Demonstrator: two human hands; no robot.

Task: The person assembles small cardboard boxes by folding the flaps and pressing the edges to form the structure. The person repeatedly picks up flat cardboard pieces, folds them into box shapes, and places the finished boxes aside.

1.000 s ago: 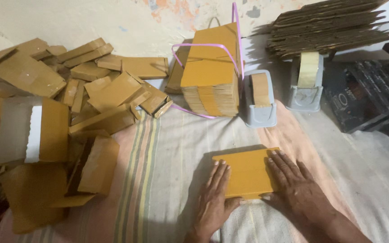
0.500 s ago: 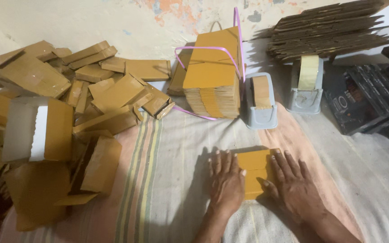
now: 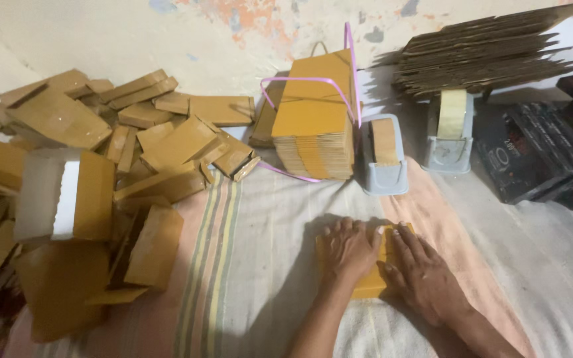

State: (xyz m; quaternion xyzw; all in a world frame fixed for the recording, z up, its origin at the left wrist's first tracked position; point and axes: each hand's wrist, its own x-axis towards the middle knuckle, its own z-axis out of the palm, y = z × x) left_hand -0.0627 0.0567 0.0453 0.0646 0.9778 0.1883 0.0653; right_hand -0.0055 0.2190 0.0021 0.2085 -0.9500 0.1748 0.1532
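Two hands flat on one piece: left hand [image 3: 349, 250] and right hand [image 3: 421, 272] press side by side on a yellow-brown card piece [image 3: 370, 284] lying on the striped cloth [image 3: 233, 265]. Both palms down, fingers spread, neither grip closed around anything, just pressing. Step in hand looks like creasing or flattening a fold. The next move likely calls for lifting the palms and catching an edge without undoing the crease. Card piece: flat, rectangular, mostly covered, with only a centre strip and the near edge showing. Behind it sit a strapped stack of flat card [image 3: 316, 119], a grey tape dispenser [image 3: 384, 158] and a second dispenser [image 3: 450, 136]. Pile of folded boxes [image 3: 134, 142] at left, well apart.
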